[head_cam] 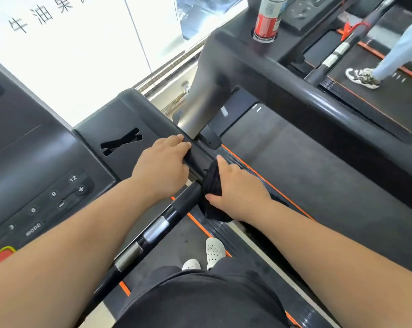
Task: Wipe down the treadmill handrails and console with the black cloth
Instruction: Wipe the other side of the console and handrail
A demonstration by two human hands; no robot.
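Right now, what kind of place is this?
Most likely a gym. Treadmills stand side by side. There is a console with speed buttons, a long handrail where the right hand holds a black cloth, and another person's shoe on a belt further over.

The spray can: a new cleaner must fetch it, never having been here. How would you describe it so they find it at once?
Look at the next treadmill, right of the person's own. A round cup holder in its black console holds the spray can upright. It is silver with a red band, the only coloured thing on that console.
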